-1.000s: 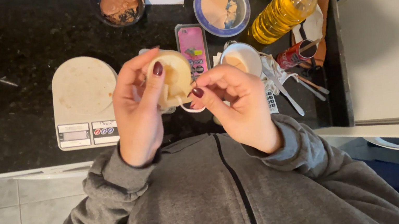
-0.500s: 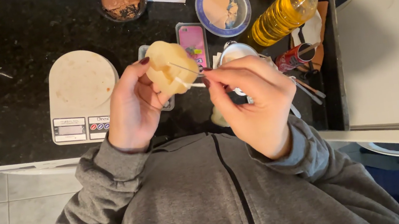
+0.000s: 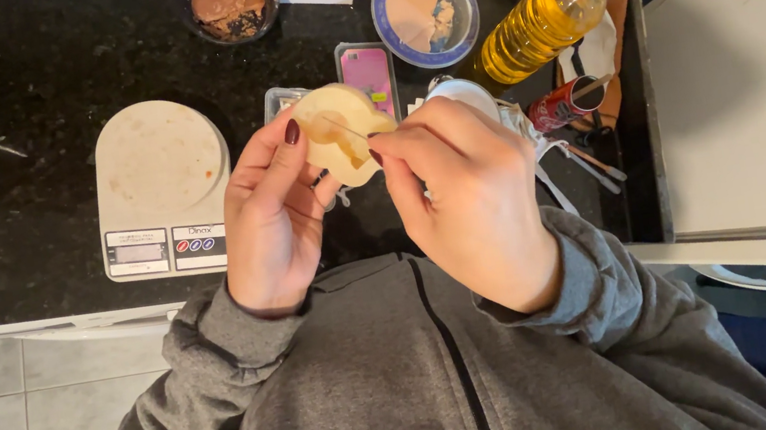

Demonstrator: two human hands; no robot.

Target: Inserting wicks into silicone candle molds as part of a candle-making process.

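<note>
While I stand at a black speckled stone counter (image 3: 33, 105) above a grey tiled floor (image 3: 9, 422), my left hand (image 3: 275, 223) grips a pale yellow wax lump (image 3: 343, 135) and my right hand (image 3: 471, 197) pinches a thin needle (image 3: 348, 129) against it, beside a white kitchen scale (image 3: 161, 187).

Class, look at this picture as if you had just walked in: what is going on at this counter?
A person in a grey zip top stands at a black stone counter. The left hand holds up a pale yellow, rounded waxy lump. The right hand pinches a thin needle-like pin against it. Behind sit a white kitchen scale, a pink phone and a bottle of yellow oil.
</note>
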